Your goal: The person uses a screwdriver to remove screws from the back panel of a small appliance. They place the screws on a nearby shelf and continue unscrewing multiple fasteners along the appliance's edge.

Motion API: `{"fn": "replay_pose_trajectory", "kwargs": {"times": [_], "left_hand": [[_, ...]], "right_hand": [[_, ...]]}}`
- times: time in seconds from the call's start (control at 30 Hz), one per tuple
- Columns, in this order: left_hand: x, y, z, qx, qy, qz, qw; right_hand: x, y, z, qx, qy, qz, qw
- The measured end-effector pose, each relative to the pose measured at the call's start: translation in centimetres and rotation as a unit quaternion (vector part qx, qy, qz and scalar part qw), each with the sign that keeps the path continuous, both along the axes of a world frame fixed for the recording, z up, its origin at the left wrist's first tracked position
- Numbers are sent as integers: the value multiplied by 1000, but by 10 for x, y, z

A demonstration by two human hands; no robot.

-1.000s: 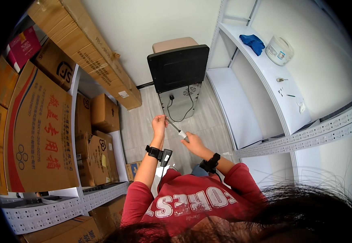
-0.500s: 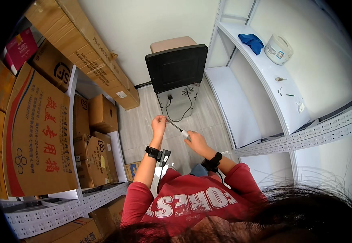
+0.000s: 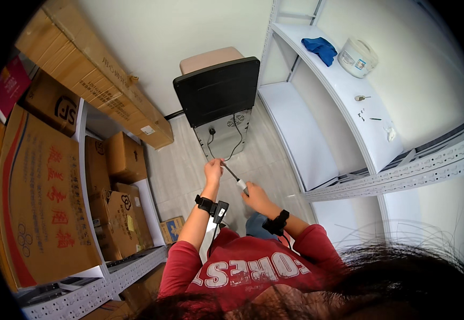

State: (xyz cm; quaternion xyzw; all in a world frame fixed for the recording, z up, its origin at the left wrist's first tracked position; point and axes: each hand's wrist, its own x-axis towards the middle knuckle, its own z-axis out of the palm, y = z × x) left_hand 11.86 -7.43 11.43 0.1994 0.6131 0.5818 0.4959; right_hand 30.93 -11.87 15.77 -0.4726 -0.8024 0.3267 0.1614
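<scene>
In my right hand [image 3: 258,198] is a thin tool [image 3: 242,185] with a white and grey handle and a dark, straight shaft; its exact kind is too small to tell. The fingertips of my left hand [image 3: 213,173] are pinched together at the shaft's far end, hiding the tip. Both hands are in the air in front of me. Just beyond them stands a grey metal appliance [image 3: 222,140] with fan vents, a dark power cord and a large black panel [image 3: 218,90] on top.
Cardboard boxes [image 3: 56,208] fill the left rack, and a tall carton [image 3: 104,74] leans at the back. On the right-hand white shelf [image 3: 344,96] are a blue cloth [image 3: 320,50], a white tub [image 3: 358,57], a small metal piece [image 3: 361,98] and several tiny parts.
The view has shifted slightly, so the racks and appliance appear farther left. My hands are a little closer together, both still on the tool.
</scene>
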Motion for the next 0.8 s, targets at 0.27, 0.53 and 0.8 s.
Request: {"fn": "replay_pose_trajectory", "kwargs": {"times": [0.27, 0.53, 0.8], "left_hand": [[54, 55, -47, -46, 54, -15, 997], [107, 122, -91, 40, 113, -29, 992], [130, 148, -206, 1, 152, -151, 977]], "right_hand": [[49, 58, -9, -80, -25, 15, 996], [88, 122, -31, -186, -15, -9, 982], [105, 139, -196, -274, 26, -71, 959]]}}
